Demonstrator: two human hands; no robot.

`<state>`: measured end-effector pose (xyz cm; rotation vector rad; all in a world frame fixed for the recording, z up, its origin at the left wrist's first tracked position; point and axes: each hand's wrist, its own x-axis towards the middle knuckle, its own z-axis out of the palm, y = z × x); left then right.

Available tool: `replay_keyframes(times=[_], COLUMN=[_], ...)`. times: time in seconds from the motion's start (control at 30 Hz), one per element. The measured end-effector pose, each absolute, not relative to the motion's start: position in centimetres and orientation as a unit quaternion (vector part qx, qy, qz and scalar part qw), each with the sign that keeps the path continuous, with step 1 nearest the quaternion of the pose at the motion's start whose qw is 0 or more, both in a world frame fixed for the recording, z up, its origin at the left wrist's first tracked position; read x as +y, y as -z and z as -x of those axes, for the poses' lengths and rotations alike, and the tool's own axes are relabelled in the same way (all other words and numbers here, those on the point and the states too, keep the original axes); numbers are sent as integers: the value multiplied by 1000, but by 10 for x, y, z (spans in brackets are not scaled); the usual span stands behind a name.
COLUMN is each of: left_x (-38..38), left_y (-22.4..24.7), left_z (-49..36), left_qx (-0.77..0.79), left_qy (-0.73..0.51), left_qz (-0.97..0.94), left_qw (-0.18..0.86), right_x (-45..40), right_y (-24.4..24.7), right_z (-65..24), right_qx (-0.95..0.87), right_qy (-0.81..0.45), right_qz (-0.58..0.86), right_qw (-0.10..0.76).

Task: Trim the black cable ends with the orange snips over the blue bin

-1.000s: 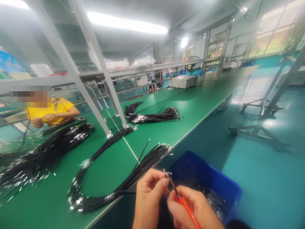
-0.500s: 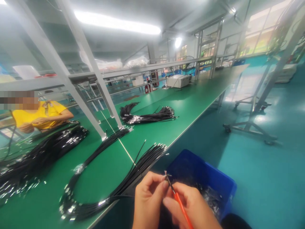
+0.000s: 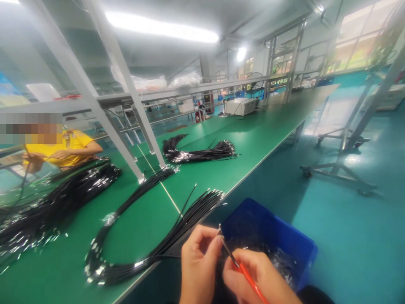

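Observation:
In the head view my left hand (image 3: 201, 257) is closed, with thumb and forefinger pinching the end of a black cable (image 3: 171, 256). That cable trails from the bundle at the table edge and passes behind the hand. My right hand (image 3: 253, 270) is wrapped round a slim tool with a red handle (image 3: 252, 282) and a narrow dark metal front. Its tip lies close to the left fingertips, by a small light-coloured end sticking up there. Whether the tip touches it I cannot tell. A curved bundle of black cables (image 3: 104, 270) lies left of my hands.
A blue bin (image 3: 268, 223) with small scraps stands below and right. On the green table (image 3: 139, 232) lie another cable bundle (image 3: 202, 154) and a large pile (image 3: 63, 194). Shelf posts (image 3: 126, 80) rise from it. A person in yellow (image 3: 72, 147) sits across. A wheeled stand (image 3: 338, 169) is right.
The tool and my right hand have drawn slightly back, down and right from the left fingertips. The spread strands at the cable end now look closer together. The view has shifted a little.

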<state>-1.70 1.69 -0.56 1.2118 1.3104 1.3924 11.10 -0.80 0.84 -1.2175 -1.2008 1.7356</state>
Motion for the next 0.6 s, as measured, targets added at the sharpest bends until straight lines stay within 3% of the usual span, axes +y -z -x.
replay_keyframes(times=[0.47,0.6], left_x=[15,18], left_y=[13,13], left_z=[14,13], left_qx=[517,530], left_qy=[-510,-512], left_qz=[-555,-543], left_qw=[405,403], right_x=[1,-5], right_y=[-16,-8], right_z=[-117,-118], right_qx=[-477,-499], right_qy=[-661,-606], right_qz=[492,518], right_qw=[305,339])
